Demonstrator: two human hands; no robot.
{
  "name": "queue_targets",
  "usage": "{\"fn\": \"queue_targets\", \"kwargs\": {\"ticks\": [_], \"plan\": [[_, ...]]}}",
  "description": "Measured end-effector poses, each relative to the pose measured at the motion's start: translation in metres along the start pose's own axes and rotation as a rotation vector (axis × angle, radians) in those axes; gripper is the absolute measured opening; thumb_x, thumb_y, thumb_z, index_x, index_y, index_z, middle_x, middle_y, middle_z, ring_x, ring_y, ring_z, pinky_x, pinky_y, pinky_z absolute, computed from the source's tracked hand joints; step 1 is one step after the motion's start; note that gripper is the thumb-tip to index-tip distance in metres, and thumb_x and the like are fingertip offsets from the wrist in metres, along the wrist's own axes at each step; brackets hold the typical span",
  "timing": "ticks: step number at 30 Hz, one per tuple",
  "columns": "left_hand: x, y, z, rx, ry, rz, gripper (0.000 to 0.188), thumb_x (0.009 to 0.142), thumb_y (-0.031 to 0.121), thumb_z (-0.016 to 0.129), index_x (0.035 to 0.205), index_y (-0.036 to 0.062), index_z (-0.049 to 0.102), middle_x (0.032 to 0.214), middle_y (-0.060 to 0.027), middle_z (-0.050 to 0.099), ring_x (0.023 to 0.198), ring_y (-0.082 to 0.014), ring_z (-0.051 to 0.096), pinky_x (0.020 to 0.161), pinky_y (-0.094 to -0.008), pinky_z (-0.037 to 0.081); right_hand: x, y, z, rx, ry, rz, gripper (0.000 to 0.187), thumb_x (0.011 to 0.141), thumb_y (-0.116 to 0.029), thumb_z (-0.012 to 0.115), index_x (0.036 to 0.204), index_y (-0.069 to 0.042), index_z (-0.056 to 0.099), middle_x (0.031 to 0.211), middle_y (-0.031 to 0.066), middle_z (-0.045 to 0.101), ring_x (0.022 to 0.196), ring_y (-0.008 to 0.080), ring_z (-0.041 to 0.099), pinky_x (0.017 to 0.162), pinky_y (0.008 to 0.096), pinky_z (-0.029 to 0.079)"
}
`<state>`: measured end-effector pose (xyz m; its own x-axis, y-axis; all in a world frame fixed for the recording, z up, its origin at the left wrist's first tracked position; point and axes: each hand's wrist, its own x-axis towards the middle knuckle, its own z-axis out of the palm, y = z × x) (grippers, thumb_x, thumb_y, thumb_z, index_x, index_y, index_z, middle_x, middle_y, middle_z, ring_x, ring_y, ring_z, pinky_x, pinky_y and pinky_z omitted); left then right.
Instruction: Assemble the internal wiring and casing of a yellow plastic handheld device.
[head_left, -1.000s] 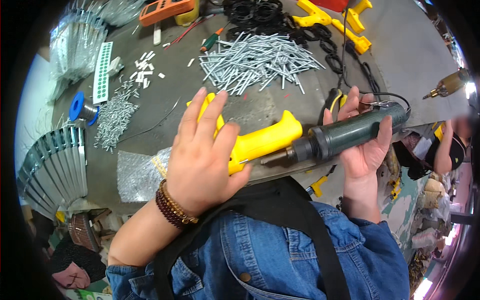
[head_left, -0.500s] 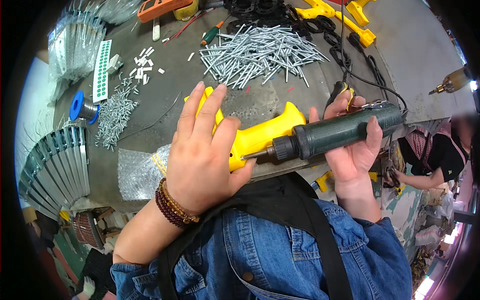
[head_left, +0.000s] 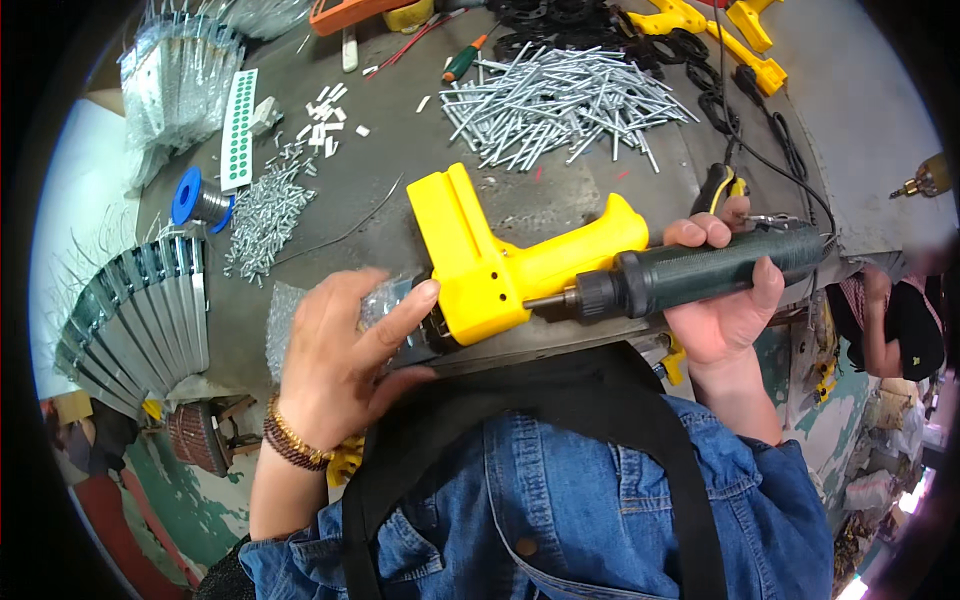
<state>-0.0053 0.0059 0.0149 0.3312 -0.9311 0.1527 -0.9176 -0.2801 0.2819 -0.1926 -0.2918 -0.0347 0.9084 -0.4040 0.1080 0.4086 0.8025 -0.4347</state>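
Note:
A yellow pistol-shaped tool housing lies across the near edge of the table, its handle pointing right. My left hand is at the housing's dark left end, index finger stretched onto the rim and thumb below; clear plastic shows between them. My right hand is wrapped round a dark green electric screwdriver, held nearly level. Its bit meets the housing's lower right side, beside small dark holes. Whether a screw is under the tip is too small to tell.
Long silver screws are heaped at the back; short screws lie left, near a solder spool. Fanned metal strips stand far left. Black-and-yellow pliers lie beyond my right hand. A person sits at right.
My left hand has slid down and left off the housing's top to its dark end, uncovering the yellow body. The screwdriver bit is still against the housing.

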Motion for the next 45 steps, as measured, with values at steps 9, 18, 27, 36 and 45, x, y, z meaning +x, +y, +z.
{"fn": "queue_targets", "kwargs": {"ticks": [9,18,27,36,45], "plan": [[-0.002,0.001,0.013,0.077,0.096,0.071,0.099,0.054,0.016,0.09,0.144,0.0258,0.047,0.114,-0.0171,0.06,0.099,-0.0381,0.06,0.084,-0.0487,0.048,0.001,-0.001,0.008,0.031,-0.017,-0.045,0.045,0.071,-0.02,0.085,0.112,-0.02,0.065,0.103,-0.0023,0.057,0.109,0.0183,0.05,0.108,0.04,0.039],[0.003,0.007,0.012,0.074,0.09,0.088,0.091,0.059,0.02,0.088,0.141,0.0246,0.049,0.115,-0.017,0.059,0.099,-0.0377,0.059,0.085,-0.0487,0.048,-0.007,-0.006,0.014,0.079,-0.072,-0.066,0.045,0.069,-0.017,0.088,0.104,-0.02,0.061,0.101,-0.0042,0.054,0.108,0.0168,0.05,0.108,0.035,0.038],[0.007,0.012,0.012,0.036,0.059,0.109,0.087,0.06,0.022,0.087,0.139,0.0241,0.052,0.114,-0.0166,0.059,0.098,-0.0377,0.059,0.084,-0.0486,0.048,-0.01,-0.009,0.007,0.066,-0.066,-0.041,0.045,0.067,-0.015,0.089,0.102,-0.02,0.061,0.1,-0.0043,0.054,0.108,0.0163,0.05,0.107,0.0328,0.039],[0.007,0.012,0.015,0.046,0.064,0.108,0.09,0.063,0.023,0.087,0.143,0.0273,0.047,0.113,-0.0166,0.059,0.098,-0.0373,0.059,0.084,-0.0486,0.048,-0.015,-0.007,0.003,0.075,-0.089,-0.038,0.049,0.071,-0.019,0.088,0.113,-0.021,0.063,0.105,-0.0047,0.057,0.111,0.0163,0.05,0.11,0.0374,0.037],[0.024,0.009,0.002,-0.232,0.191,0.047,0.091,0.07,0.016,0.083,0.151,0.013,0.042,0.111,-0.0143,0.062,0.095,-0.0302,0.06,0.085,-0.0419,0.049,-0.008,-0.033,0.011,-0.058,-0.019,-0.123,0.043,0.08,-0.025,0.08,0.118,-0.015,0.06,0.107,-0.0007,0.058,0.11,0.0196,0.053,0.116,0.0496,0.029]]}}
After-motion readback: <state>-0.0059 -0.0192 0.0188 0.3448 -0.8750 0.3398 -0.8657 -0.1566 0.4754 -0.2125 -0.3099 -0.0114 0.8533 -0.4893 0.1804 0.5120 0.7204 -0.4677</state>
